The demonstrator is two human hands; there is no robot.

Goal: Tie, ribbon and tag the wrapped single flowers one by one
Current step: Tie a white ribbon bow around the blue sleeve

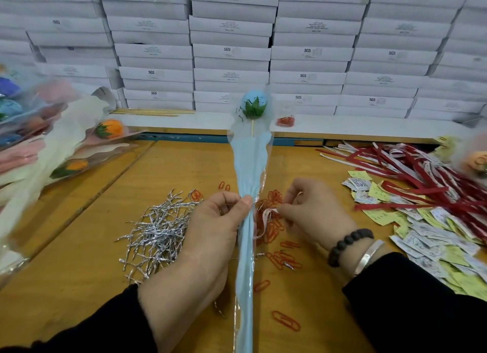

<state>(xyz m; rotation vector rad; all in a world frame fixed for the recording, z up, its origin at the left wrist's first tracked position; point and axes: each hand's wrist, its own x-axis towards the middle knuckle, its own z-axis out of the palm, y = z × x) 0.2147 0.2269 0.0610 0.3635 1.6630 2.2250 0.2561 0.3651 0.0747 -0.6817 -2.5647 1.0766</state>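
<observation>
black-sleeved left hand pinches the upright blue-wrapped single flower at its gathered neck, long axis running away from the camera. just right of that neck, right hand pinches a thin white strip, probably the next fastening.

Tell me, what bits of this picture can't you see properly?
- Head view: the bottom of the blue wrapped flower runs off the lower edge.
- What the right hand pinches is too small and blurred; whether it is ribbon or a tag, I cannot tell.
- Print on the paper tags is too small to read.
- The wrapped flowers at left are motion-blurred and cut by the edge.
- The left hand hides part of the silver twist ties.
</observation>
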